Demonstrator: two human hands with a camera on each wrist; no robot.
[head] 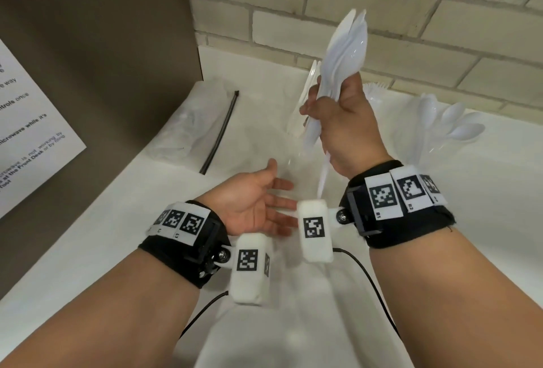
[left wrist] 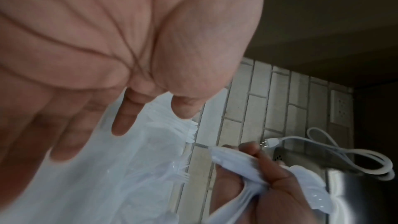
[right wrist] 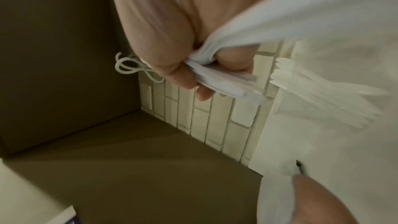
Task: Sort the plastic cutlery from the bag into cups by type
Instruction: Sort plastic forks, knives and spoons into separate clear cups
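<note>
- Cutlery first: a bundle of white plastic cutlery (head: 338, 68) stands nearly upright in the right hand (head: 343, 129), the broad ends fanned out at the top against the brick wall, the thin handles poking out below the fist.
- Right-hand fingers are curled tight round the middle of the bundle; the right wrist view shows the thumb and fingers (right wrist: 183, 77) clamped on the stacked handles.
- Left hand (head: 258, 206) hovers lower and nearer, palm up, fingers spread and relaxed, holding nothing.
- Clear cup of white spoons (head: 440, 123) stands at the right on the counter, bowls up.
- Cup of forks (head: 374, 88) is just behind the right hand, tines showing; the cup itself is hard to make out.
- Clear plastic bag (head: 188, 129) lies flat at the left, its black zip strip (head: 220, 132) along its right edge.
- Counter (head: 123, 235) is white and glossy.
- Cream brick wall (head: 411, 15) runs behind it; a brown panel (head: 102, 44) stands at the left with a printed notice (head: 29, 132).
- White power cord (left wrist: 344, 156) lies coiled near the wall.
</note>
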